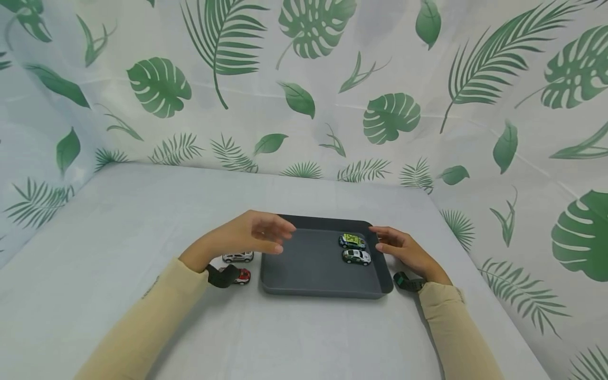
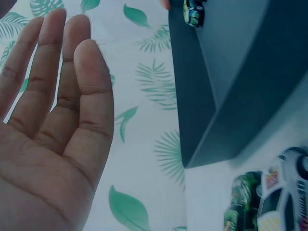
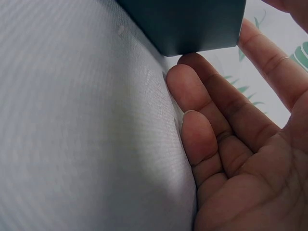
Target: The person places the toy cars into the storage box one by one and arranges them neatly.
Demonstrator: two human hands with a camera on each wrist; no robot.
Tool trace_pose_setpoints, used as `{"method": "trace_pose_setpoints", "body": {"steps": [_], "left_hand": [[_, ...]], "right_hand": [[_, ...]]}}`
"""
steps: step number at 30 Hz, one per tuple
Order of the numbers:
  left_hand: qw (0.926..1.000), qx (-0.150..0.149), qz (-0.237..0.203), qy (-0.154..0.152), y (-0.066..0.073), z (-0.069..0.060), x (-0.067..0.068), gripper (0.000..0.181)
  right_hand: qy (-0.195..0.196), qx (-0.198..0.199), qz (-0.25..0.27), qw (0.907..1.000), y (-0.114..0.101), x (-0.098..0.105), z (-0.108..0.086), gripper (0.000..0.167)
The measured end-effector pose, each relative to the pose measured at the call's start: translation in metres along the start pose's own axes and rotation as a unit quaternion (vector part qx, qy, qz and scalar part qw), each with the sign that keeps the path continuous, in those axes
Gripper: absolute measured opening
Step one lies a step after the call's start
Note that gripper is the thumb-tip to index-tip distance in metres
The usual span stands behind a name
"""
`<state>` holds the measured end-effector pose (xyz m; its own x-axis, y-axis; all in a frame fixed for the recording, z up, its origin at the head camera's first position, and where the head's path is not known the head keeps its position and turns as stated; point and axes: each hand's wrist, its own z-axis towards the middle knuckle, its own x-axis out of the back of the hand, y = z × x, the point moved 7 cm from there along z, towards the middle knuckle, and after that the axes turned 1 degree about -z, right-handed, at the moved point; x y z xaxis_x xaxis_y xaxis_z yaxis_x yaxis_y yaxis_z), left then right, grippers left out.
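Tray (image 1: pixel 309 266): looks like plastic to me, smooth, matt, faint sheen on its outer wall. Toy cars (image 1: pixel 357 257): glossy, paint-like finish; whether metal or plastic, I can't tell over my feed. Table covering (image 1: pixel 309 338): white cloth, matt, fine woven texture in my right wrist view. Leaf-print backdrop (image 1: pixel 342 116): smooth, lightly creased sheeting; cloth or plastic film, I can't say. Sleeves (image 1: pixel 147 316): soft-looking beige cloth, matt.

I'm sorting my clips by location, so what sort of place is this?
Possibly a makeshift tabletop filming corner: a leaf-print backdrop encloses a pale table, where a dark tray holds two toy cars. The wider room isn't visible.
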<state>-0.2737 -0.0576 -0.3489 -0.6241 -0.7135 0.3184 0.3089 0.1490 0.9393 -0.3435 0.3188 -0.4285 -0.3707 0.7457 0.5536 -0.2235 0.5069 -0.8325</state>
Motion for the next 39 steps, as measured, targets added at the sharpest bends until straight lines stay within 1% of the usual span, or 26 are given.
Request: {"method": "trace_pose_setpoints", "body": {"steps": [5,11,20,24,30,35,39], "left_hand": [[0.9998,-0.008,0.009,0.013,-0.004,-0.009,0.004,0.046],[0.9995,-0.005,0.019,0.026,-0.006,-0.020,0.010,0.044],[0.9991,0.004,0.020,0.036,-0.013,-0.034,0.016,0.043],[0.9985,0.004,0.033,0.044,-0.018,-0.042,0.020,0.042],[0.9965,0.014,0.051,0.065,-0.024,-0.052,0.028,0.042],[0.9960,0.010,0.061,0.064,-0.026,-0.059,0.033,0.042],[0.9953,0.016,0.069,0.066,-0.030,-0.067,0.037,0.042]], "right_hand": [[-0.001,0.003,-0.003,1.0000,0.001,0.000,0.000,0.056],[-0.003,0.009,0.001,1.0000,0.000,0.000,-0.001,0.056],[-0.002,0.005,0.004,1.0000,0.000,0.000,-0.001,0.056],[-0.001,0.006,0.010,0.9999,0.001,0.001,-0.001,0.056],[0.000,0.007,0.004,1.0000,0.002,0.001,0.000,0.055],[0.001,0.006,0.002,1.0000,0.002,0.000,0.000,0.055],[0.002,0.005,0.005,1.0000,0.002,0.000,0.000,0.056]]}}
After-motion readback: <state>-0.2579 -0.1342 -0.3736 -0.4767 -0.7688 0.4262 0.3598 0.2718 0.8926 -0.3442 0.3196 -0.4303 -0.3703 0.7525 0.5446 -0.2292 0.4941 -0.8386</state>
